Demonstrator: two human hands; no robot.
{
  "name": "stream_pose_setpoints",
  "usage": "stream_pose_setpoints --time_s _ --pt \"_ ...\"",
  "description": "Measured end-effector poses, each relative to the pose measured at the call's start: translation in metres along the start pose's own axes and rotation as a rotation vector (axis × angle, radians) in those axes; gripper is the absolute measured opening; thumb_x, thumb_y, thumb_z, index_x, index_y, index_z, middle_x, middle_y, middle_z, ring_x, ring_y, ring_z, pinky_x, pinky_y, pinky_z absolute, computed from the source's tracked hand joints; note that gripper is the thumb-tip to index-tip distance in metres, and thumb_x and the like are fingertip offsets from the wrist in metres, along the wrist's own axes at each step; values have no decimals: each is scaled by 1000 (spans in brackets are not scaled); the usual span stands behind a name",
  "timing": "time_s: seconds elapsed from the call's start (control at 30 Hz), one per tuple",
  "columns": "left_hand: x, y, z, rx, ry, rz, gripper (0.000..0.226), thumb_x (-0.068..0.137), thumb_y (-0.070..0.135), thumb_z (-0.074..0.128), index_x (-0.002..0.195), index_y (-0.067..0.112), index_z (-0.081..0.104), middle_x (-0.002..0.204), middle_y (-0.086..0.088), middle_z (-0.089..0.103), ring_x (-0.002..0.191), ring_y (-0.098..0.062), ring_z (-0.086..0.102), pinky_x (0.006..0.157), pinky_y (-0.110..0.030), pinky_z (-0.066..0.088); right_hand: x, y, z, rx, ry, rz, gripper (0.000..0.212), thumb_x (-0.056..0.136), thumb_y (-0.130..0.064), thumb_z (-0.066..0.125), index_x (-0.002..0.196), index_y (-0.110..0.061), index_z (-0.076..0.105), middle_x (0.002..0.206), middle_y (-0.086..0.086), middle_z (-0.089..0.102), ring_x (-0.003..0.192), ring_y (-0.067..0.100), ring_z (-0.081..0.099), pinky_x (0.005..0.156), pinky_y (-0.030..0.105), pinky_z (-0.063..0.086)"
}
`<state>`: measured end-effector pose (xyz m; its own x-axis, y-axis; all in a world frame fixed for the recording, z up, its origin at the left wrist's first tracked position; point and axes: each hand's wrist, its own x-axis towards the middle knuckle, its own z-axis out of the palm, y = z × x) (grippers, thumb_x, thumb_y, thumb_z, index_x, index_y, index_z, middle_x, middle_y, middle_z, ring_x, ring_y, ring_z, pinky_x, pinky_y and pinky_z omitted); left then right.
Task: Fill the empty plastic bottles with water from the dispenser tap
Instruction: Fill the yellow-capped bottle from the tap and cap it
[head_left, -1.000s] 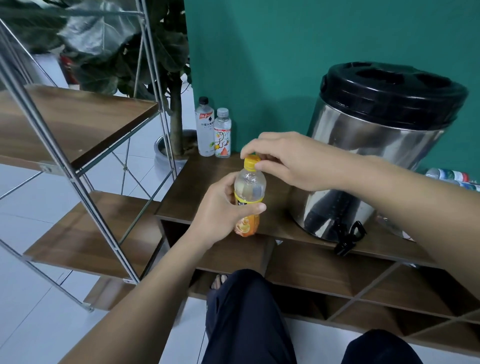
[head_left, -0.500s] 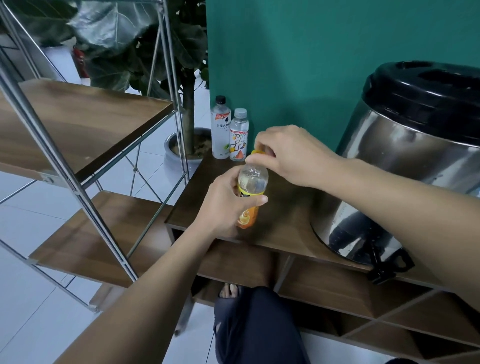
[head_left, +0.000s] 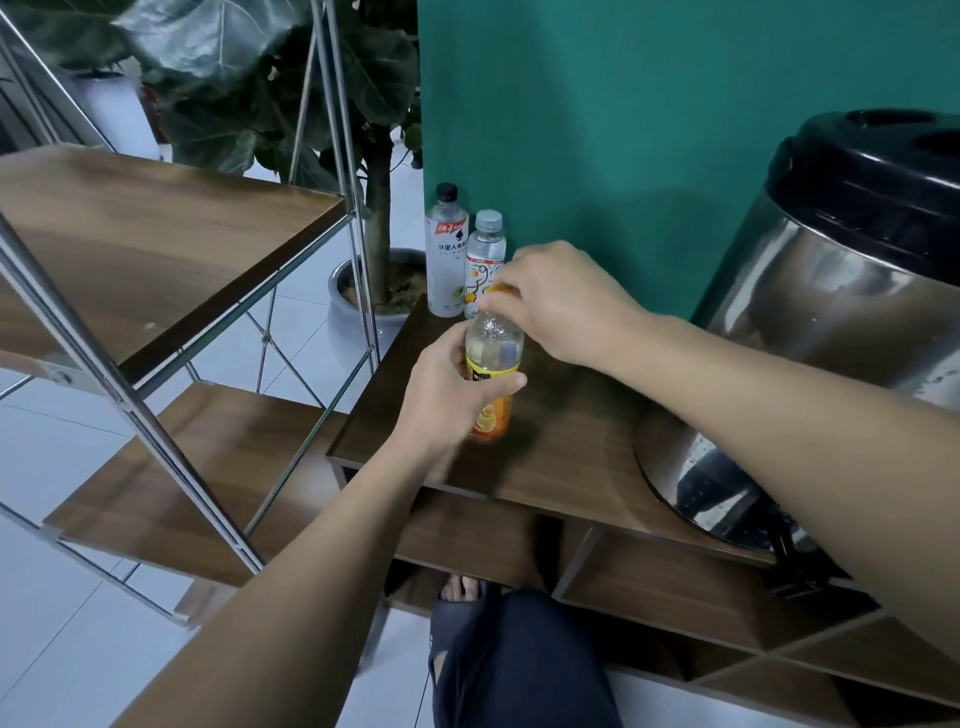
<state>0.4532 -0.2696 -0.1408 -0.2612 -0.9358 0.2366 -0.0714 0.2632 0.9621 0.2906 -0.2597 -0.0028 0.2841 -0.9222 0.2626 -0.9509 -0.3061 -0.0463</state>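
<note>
Two hands on small clear plastic bottle with orange-yellow label (head_left: 491, 384), over dark wooden bench (head_left: 571, 447). Left hand (head_left: 447, 395) wraps label, right hand (head_left: 550, 301) fingers pinch orange cap (head_left: 500, 287). Probably light, thin-walled, squashy, so grip mid-body gently. Steel dispenser with black lid (head_left: 841, 332) right, tap near bench edge. Two capped bottles (head_left: 465, 265) behind, well apart.

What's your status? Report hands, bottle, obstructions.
Left hand grips the clear plastic bottle with orange label, upright. Right hand pinches its yellow cap. Steel dispenser to the right; nothing between.
</note>
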Motion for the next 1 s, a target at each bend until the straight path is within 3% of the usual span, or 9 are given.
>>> stream_pose_setpoints --time_s 0.27,0.37,0.43,0.47,0.57,0.63,0.7,0.87,1.0 --pt "-17 4 8 172 54 -27 56 86 39 97 134 36 69 122 15 79 115 -6 74 105 -40 60 -20 -14 4 100 81 150 53 104 -57 70 72 -18 52 77 3 58 72 30 59 63 38 37" --pt "-25 9 4 233 50 -105 84 82 43 100 154 34 58 133 15 75 119 1 70 107 -33 58 -36 -15 -4 167 104 165 45 99 -58 75 98 -15 64 93 2 60 84 26 59 70 40 45" --pt "-35 13 2 285 84 -149 107 80 47 101 168 31 41 147 9 66 133 -5 64 114 -32 52 -52 -15 -13 198 123 185 43 98 -49 80 120 -13 68 105 3 63 93 25 61 81 43 53" --pt "-41 15 2 320 117 -144 107 80 47 100 167 30 39 150 7 64 136 -9 61 115 -33 50 -62 -15 -16 230 137 190 35 99 -41 82 119 -14 69 104 1 66 93 24 63 84 45 55" --pt "-69 32 11 394 285 -29 71 88 43 95 144 28 54 135 10 63 122 -8 60 106 -33 52 -96 -11 -22 341 157 214 9 101 -24 78 95 -21 73 85 -10 71 80 13 68 79 42 60" --pt "-88 50 22 333 314 52 35 95 33 89 119 27 64 112 12 67 102 -9 63 91 -30 53 -121 -7 -27 424 133 239 19 104 -25 74 85 -26 73 76 -12 72 72 4 68 72 35 58" --pt "-105 71 40 269 217 112 9 102 23 82 101 25 73 96 9 74 91 -14 68 83 -29 53 -154 -4 -33 474 86 241 27 108 -27 67 83 -27 75 72 -11 74 64 3 68 67 30 53" --pt "-140 109 113 214 -135 239 23 113 13 66 103 24 83 100 9 81 98 -18 75 87 -32 57 -256 15 -52 572 149 334 35 112 -36 60 81 -30 74 74 -12 73 67 8 69 66 27 50" --pt "-161 125 184 193 -250 210 17 113 23 67 110 29 82 101 14 80 97 -12 75 90 -38 60 -350 61 -72 596 258 496 13 107 -43 68 109 -36 78 88 -16 77 80 7 74 76 34 62"
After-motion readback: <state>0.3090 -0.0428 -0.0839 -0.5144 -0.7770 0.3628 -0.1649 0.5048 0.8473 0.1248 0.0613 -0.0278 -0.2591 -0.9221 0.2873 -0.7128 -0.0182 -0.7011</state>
